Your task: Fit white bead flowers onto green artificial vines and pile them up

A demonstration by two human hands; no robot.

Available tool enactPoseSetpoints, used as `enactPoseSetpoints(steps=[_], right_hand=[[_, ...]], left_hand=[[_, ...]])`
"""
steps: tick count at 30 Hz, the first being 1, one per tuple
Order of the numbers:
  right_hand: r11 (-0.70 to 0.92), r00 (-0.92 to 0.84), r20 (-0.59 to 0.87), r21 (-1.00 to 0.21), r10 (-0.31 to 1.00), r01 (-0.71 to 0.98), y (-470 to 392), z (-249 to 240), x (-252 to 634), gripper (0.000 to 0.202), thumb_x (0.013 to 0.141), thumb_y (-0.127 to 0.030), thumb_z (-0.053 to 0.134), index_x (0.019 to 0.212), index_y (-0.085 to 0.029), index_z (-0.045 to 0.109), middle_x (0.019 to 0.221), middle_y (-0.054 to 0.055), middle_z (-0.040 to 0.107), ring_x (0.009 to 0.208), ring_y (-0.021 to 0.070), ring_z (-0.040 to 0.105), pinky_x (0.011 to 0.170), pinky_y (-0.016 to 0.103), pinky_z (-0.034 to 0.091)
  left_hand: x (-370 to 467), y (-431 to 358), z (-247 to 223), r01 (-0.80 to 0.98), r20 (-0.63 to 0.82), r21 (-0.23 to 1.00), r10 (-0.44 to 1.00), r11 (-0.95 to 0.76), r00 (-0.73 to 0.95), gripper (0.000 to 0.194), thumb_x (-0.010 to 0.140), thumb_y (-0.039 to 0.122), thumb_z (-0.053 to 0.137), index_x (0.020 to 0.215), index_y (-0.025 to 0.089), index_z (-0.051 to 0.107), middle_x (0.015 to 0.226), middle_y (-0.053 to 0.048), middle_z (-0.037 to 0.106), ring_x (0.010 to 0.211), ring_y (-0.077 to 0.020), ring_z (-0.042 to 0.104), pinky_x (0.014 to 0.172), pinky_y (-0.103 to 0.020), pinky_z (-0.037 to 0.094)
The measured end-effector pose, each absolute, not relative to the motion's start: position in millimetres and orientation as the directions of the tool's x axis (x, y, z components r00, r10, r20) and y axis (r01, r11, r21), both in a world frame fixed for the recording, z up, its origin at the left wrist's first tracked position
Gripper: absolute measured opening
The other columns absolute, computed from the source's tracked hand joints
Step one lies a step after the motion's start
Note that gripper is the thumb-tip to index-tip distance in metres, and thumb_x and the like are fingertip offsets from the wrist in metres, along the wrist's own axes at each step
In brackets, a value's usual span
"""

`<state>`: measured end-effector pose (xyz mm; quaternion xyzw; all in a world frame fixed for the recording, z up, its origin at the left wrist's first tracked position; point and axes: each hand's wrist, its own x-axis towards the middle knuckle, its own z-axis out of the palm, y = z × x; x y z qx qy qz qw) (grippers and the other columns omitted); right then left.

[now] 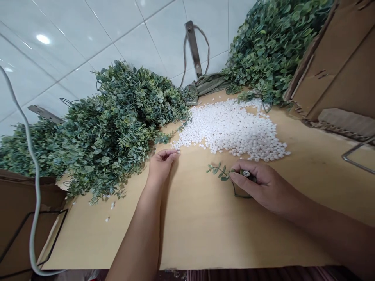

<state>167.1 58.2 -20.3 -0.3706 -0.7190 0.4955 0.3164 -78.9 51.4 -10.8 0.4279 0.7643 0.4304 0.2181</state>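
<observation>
Leafy sprig (216, 170) is in the right hand (265, 185), over the middle of the table (187, 230), a little right of centre. Thumb and fingers pinch it; the leafy end sticks out to the left, past the thumb. A thin dark green stem (242, 196) bends in a loop below the fingers, and a small pale, bead-like cluster (246, 173) shows between thumb and forefinger.

The left hand (159, 168) is farther left, near the front left end of a spread of small white pieces (234, 127). Its thumb and forefinger are pressed together beside a white piece; whether they grip it, I cannot tell.

The white pieces lie loose across the far middle of the table, and a few more are scattered toward its left edge. A large heap of green foliage (117, 125) covers the far left part, and a second mass of foliage (272, 50) rises at the far right corner, next to a cardboard box (342, 62) at the right edge. Between the two lies a dark green cloth (212, 84), below a metal bracket (193, 48) against the tiled wall (164, 35). A pale cable (33, 156) hangs down across the left edge.
</observation>
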Motion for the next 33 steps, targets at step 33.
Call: enactPoseSetpoints(steps=[33], right_hand=[[0.188,-0.532,0.064,-0.965,0.844,0.183,58.5,-16.2,164.7,0.018,0.078,-0.027,0.045,0.068,-0.016,0.056,0.062,0.002,0.057,0.058,0.0135,0.049,0.051,0.024,0.038]], left_hand=[[6.4,31.2,-8.0,-0.225,-0.326,0.920,0.945,0.319,0.010,0.023,0.055,0.028,0.080,0.071,0.015,0.071,0.060,-0.001,0.068,0.056,-0.0097,0.060,0.058,-0.022,0.045]])
